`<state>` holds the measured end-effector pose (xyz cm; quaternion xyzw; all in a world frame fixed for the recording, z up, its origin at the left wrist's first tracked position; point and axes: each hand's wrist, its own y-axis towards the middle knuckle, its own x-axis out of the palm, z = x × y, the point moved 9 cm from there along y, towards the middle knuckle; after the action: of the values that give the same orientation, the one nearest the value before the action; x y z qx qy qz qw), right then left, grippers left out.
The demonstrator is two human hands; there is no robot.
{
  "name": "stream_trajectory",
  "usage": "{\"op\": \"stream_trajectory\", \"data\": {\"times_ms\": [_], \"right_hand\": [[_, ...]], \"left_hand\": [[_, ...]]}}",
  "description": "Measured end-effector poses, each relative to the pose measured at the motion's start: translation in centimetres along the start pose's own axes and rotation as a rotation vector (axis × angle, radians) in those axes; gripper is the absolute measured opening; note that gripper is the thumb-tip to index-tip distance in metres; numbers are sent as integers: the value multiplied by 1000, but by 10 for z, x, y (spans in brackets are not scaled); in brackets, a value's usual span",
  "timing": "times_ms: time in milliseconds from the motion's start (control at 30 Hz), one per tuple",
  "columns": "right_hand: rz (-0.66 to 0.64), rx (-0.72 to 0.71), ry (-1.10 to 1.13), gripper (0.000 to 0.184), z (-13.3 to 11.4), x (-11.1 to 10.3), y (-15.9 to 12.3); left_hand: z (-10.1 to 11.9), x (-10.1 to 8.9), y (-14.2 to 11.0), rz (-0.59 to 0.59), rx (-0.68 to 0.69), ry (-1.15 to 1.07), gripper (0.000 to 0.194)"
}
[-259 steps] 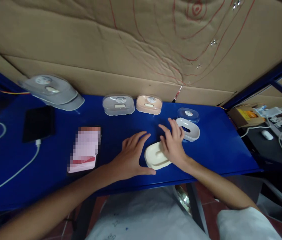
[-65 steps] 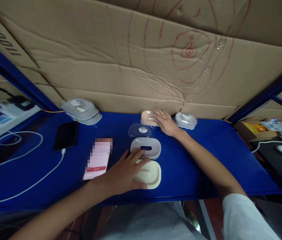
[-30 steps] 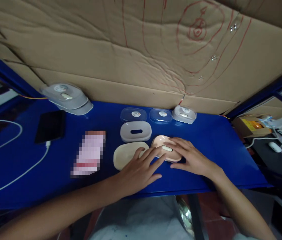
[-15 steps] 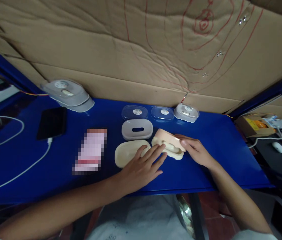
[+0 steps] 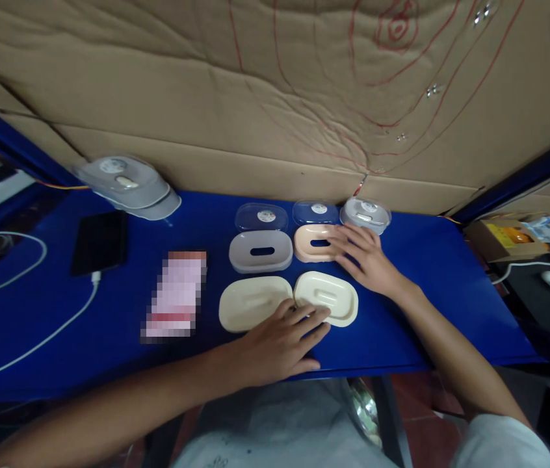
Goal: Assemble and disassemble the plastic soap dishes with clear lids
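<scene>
Soap-box parts lie in rows on the blue table [image 5: 426, 286]. Two clear lids [image 5: 261, 217] [image 5: 314, 212] sit at the back, with a grey slotted tray [image 5: 261, 251] and a peach slotted tray [image 5: 314, 243] before them. In front lie two cream bases [image 5: 254, 303] [image 5: 327, 298]. My left hand [image 5: 279, 340] lies flat with fingers spread, its fingertips on the near edges of both cream bases. My right hand [image 5: 366, 257] rests with its fingers extended on the right end of the peach tray. A closed grey soap box [image 5: 365, 214] stands just behind that hand.
A stack of grey closed boxes [image 5: 126, 187] sits at the back left. A black phone [image 5: 98, 241] with a white cable [image 5: 36, 344] lies on the left, a pink blurred card [image 5: 175, 294] beside the trays. Cardboard [image 5: 275, 97] walls the back. A cluttered side desk [image 5: 538, 260] is at the right.
My right hand lifted the peach tray off its cream base and set it behind, next to the grey tray. The second cream base now lies bare beside the first.
</scene>
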<state>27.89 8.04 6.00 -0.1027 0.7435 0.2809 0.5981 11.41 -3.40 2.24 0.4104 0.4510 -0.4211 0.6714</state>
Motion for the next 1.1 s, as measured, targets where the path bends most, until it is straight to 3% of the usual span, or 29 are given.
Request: {"op": "stream_trajectory", "data": {"times_ms": [67, 167, 300, 433, 533, 633, 733, 800, 867, 900, 967, 1033, 1100], "right_hand": [[25, 55, -72, 49, 21, -7, 1], [28, 205, -171, 61, 74, -14, -1], [-19, 327, -133, 74, 130, -11, -15], [42, 316, 23, 75, 139, -17, -35], [119, 390, 167, 74, 134, -30, -51], [187, 461, 403, 67, 103, -44, -59], [120, 240, 572, 61, 14, -54, -48], [33, 34, 566, 69, -52, -55, -37], [2, -66, 538, 75, -90, -53, -29], [12, -84, 522, 76, -93, -52, -26], [92, -40, 456, 73, -67, -49, -22], [210, 101, 307, 68, -7, -43, -26], [220, 279, 133, 66, 62, -28, -35]], "left_hand": [[2, 2, -1, 0, 9, 10, 61], [-2, 4, -2, 12, -20, 37, 68], [-11, -1, 1, 53, -59, 34, 69], [-14, -14, 1, 104, -39, -68, 55], [-18, -29, -2, 188, -95, -248, 52], [-34, -39, -7, 337, -254, -659, 67], [-48, -31, -8, 421, -370, -1200, 104], [-51, -29, -6, 451, -371, -1412, 119], [-57, -28, -7, 485, -392, -1488, 113], [-60, -27, -8, 493, -428, -1518, 103], [-65, -19, -11, 469, -515, -1606, 85], [-65, -14, -13, 428, -580, -1675, 77], [-65, -14, -15, 412, -615, -1669, 77]]}}
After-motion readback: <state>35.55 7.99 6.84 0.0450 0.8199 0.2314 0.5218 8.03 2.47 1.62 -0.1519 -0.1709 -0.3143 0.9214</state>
